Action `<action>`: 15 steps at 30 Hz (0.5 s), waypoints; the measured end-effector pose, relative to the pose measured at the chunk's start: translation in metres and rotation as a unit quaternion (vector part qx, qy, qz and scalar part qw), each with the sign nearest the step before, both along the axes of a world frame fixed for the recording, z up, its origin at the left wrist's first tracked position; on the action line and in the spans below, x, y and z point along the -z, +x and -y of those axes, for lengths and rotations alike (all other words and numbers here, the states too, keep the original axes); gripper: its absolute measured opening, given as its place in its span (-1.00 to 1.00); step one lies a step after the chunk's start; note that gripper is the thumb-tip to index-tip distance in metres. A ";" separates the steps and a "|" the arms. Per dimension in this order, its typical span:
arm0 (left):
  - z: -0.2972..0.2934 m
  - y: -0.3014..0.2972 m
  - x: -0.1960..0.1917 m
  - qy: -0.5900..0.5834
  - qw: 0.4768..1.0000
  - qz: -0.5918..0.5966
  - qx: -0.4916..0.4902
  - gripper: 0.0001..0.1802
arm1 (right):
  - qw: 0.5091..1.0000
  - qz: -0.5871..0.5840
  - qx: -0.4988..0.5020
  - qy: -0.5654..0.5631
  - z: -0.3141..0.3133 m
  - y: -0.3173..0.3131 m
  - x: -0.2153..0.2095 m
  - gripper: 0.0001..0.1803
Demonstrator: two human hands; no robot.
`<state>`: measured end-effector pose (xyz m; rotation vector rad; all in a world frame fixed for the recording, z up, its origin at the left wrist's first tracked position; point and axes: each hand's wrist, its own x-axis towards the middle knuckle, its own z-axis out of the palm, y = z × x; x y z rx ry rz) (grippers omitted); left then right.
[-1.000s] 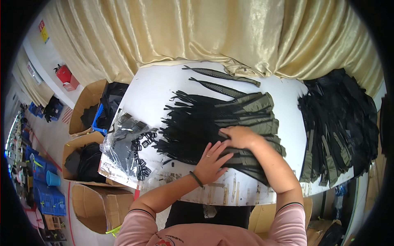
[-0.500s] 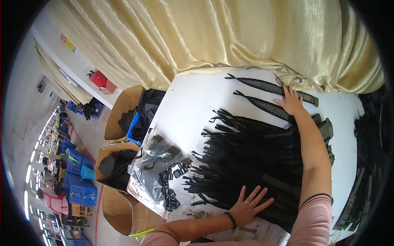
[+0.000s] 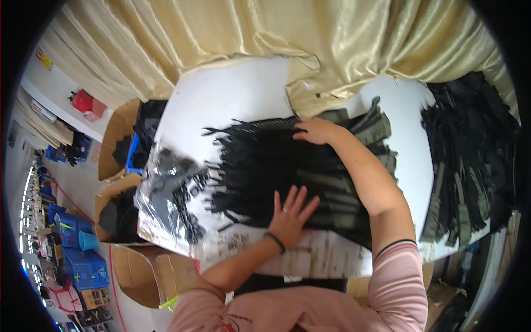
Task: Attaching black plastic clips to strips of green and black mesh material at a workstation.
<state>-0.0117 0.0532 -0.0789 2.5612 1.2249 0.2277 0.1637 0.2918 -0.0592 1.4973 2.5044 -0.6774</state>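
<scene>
A thick pile of black straps (image 3: 260,166) lies across the white table, thin loose tails to the left and olive-grey ends (image 3: 371,130) to the right. My left hand (image 3: 290,218) rests on the pile's near edge, fingers spread, nothing held. At the far edge, my right hand (image 3: 318,131) reaches over the straps with fingers bent slightly and lying on the top layer. It touches the strap with a meshed border there. Beside the tails, a clear plastic bag (image 3: 160,193) lies with black buckles (image 3: 191,213) by it.
A gold curtain (image 3: 238,33) hangs along the table's far side, one fold lying on the white tabletop (image 3: 221,88). Another heap of black straps (image 3: 464,160) sits at the right. Cardboard boxes (image 3: 146,276) stand left of the table, two holding black pieces; blue crates (image 3: 83,265) stand farther out.
The two separate mesh straps at the far side no longer lie apart; the far edge is now one pile. My right hand has come in toward the pile. The whole view has shifted.
</scene>
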 end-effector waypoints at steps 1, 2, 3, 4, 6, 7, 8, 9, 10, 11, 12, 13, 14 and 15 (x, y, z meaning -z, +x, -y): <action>0.006 0.000 0.001 0.017 1.000 0.014 -0.010 -0.02 | 0.999 -0.034 0.030 0.012 0.018 -0.006 -0.006 -0.36; 0.009 -0.001 0.001 0.050 0.998 0.023 -0.029 -0.02 | 0.995 -0.070 0.061 0.034 0.033 -0.010 -0.016 -0.42; 0.016 -0.004 0.002 0.034 0.999 0.033 -0.025 -0.02 | 0.996 -0.062 0.057 0.024 0.055 -0.012 -0.026 -0.42; 0.021 -0.007 0.002 0.038 0.998 0.039 -0.018 -0.03 | 0.982 -0.123 0.071 0.127 0.079 -0.014 -0.036 -0.46; 0.024 -0.017 0.002 0.046 0.998 0.050 -0.017 -0.04 | 0.934 -0.252 0.080 0.239 0.131 -0.020 -0.056 -0.52; 0.025 -0.024 0.002 0.051 0.996 0.071 0.011 -0.05 | 0.909 -0.325 0.070 0.251 0.167 -0.020 -0.061 -0.54; 0.025 -0.030 0.001 0.056 0.995 0.081 0.032 -0.05 | 0.911 -0.295 0.062 0.282 0.205 -0.020 -0.064 -0.52; 0.025 -0.036 0.001 0.057 0.993 0.094 0.041 -0.08 | 0.913 -0.240 0.072 0.321 0.246 -0.019 -0.062 -0.48; 0.026 -0.043 0.002 0.067 0.990 0.113 0.047 -0.08 | 0.925 -0.170 0.105 0.324 0.285 -0.018 -0.057 -0.39; 0.028 -0.050 0.002 0.051 0.985 0.153 0.058 -0.11 | 0.922 -0.136 0.118 0.343 0.315 -0.018 -0.049 -0.30; 0.032 -0.057 0.002 0.038 0.978 0.193 0.064 -0.13 | 0.940 -0.093 0.145 0.296 0.337 -0.018 -0.038 -0.22; 0.040 -0.063 0.003 0.044 0.976 0.204 0.062 -0.20 | 0.944 -0.044 0.153 0.290 0.353 -0.018 -0.025 -0.19; 0.050 -0.071 0.003 0.037 0.977 0.197 0.069 -0.20 | 0.950 0.007 0.164 0.265 0.364 -0.017 -0.013 -0.17; 0.060 -0.079 0.003 0.027 0.978 0.199 0.063 -0.21 | 0.940 -0.003 0.160 0.303 0.369 -0.013 -0.002 -0.16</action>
